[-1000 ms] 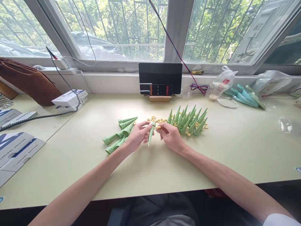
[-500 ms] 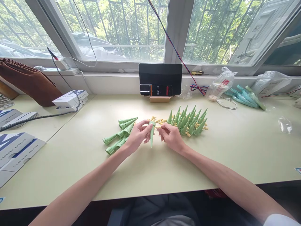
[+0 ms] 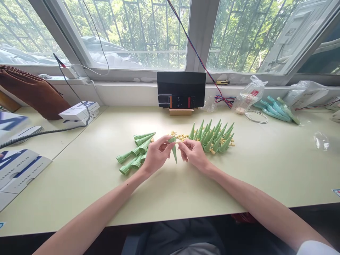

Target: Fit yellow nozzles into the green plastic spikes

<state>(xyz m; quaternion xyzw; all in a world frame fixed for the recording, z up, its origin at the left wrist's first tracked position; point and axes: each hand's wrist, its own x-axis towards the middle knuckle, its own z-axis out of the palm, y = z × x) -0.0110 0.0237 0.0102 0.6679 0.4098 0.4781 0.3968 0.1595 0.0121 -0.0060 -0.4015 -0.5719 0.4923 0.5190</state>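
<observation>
My left hand [image 3: 156, 153] is closed around the wide end of a green plant watering spike [image 3: 174, 155], whose point hangs down toward me. My right hand [image 3: 194, 153] pinches a small yellow valve piece [image 3: 178, 142] against the spike's side; the fingers partly hide how far it sits in. Left of my hands lie several loose green spikes [image 3: 129, 165] on their sides. To the right, a cluster of green spikes [image 3: 212, 136] stands points up, with yellow pieces at their bases. Small loose yellow valves [image 3: 181, 136] lie just beyond my hands.
A phone [image 3: 182, 102] showing a timer leans on a dark tablet [image 3: 181, 85] at the back. White boxes [image 3: 22, 173] lie at left, where another box [image 3: 12, 122] is blurred by motion. Plastic bags [image 3: 249, 95] and a coiled cable [image 3: 256, 117] are at back right.
The spike has turned in my left hand, its tip swinging slightly right. My right hand has brought the yellow piece against it. At the far left, a white box has been lifted.
</observation>
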